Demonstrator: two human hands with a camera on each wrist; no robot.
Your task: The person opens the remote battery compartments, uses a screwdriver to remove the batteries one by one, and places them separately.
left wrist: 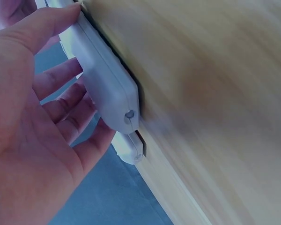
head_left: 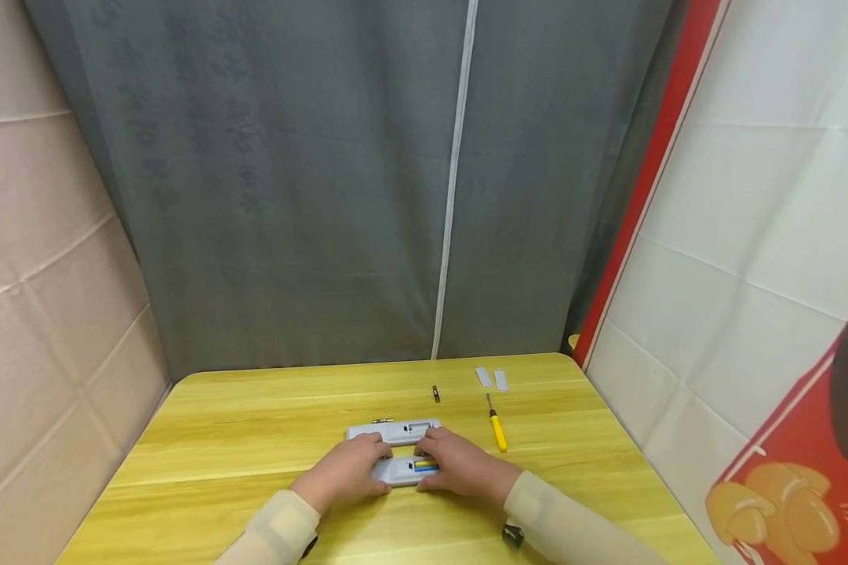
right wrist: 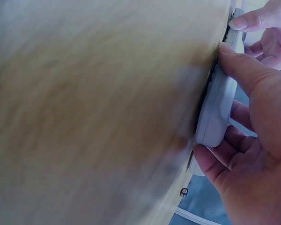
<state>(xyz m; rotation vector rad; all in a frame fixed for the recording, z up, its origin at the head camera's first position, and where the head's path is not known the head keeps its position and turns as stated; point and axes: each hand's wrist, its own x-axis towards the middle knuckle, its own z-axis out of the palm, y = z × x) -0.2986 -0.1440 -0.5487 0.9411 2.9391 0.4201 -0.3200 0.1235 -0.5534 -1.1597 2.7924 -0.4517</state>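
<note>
Face down on the table lies a grey-white remote control, its battery compartment uncovered. Yellow and blue batteries sit side by side in that compartment. My left hand holds the left part of this remote control, thumb on the near edge and fingers on the far edge. Toward its other end, my right hand grips it likewise and hides that end. Just beyond lies a second remote control, also back up, with its compartment open and no batteries showing inside. In the left wrist view, the held remote control shows a small round hole in its end.
A yellow-handled screwdriver lies to the right. Farther back are two pale battery covers and a dark battery. Behind the second remote control lies something battery-like. A grey curtain hangs behind the wooden table.
</note>
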